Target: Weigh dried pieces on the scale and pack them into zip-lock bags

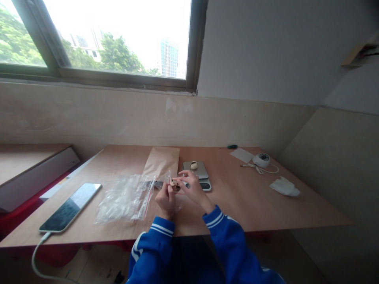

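Blue sleeves (226, 236) reach over the tabletop (237, 205), bringing my hands together beside the scale (204, 170), whose display faces me, probably for easy reading. My left hand (166, 201), curled, pinches a small clear bag (167, 177), likely to steady it near a mottled piece (174, 183). My right hand (192, 187) slants in, fingers extended to that piece; whether they grip it, I cannot tell.

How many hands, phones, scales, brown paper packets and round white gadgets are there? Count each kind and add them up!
Hands: 2 (left hand, right hand)
Phone: 1
Scale: 1
Brown paper packet: 1
Round white gadget: 1
Total: 6
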A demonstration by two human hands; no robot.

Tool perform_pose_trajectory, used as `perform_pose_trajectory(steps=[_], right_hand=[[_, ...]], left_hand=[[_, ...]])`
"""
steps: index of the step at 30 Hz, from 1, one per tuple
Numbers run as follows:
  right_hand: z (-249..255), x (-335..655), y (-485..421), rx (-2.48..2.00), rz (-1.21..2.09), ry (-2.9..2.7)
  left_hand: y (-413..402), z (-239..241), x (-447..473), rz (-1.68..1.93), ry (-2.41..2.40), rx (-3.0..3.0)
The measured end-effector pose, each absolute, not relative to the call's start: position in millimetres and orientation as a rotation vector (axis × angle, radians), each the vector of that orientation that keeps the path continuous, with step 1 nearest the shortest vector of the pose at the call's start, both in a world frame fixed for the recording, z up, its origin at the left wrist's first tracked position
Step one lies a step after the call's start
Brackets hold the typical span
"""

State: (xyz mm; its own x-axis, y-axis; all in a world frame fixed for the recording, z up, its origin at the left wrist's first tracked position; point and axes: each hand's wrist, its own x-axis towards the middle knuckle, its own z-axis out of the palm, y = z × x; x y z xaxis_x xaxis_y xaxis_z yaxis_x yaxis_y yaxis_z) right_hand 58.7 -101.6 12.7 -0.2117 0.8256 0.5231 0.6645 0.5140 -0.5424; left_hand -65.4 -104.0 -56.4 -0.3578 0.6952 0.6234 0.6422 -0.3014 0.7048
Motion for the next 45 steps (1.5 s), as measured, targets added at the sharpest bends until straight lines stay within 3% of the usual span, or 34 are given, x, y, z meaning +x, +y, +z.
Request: perform_pose_trajectory(steps=[6, 12, 17, 21, 25, 36, 45], right_hand=[[-7, 96, -37, -1.422, 0.037, -1.741], [-27, 118, -6, -1.601, 0.093, -1.939], [-18, 113, -23, -1.494, 0.147, -1.8], [1, 95, -57, -1.17, 0.399, -1.613], [21, 81, -93, -0.993, 0.664, -1.79], [34, 67, -121, -0.88, 0.467, -2.201], [20, 58, -133, -0.873, 0.824, -2.07]], left_hand=[[-103, -60, -65, 1.885, 1.758, 1.76], [-101, -60, -65, 1.883, 1.752, 1.735], [-102, -58, -64, 1.866, 1.76, 1.692], [-103, -56, -64, 1.848, 1.744, 1.685], [-104, -55, -65, 1.843, 1.723, 1.675], [-101, -60, -64, 1.881, 1.67, 1.567], [-101, -57, -65, 1.932, 1.57, 1.406]])
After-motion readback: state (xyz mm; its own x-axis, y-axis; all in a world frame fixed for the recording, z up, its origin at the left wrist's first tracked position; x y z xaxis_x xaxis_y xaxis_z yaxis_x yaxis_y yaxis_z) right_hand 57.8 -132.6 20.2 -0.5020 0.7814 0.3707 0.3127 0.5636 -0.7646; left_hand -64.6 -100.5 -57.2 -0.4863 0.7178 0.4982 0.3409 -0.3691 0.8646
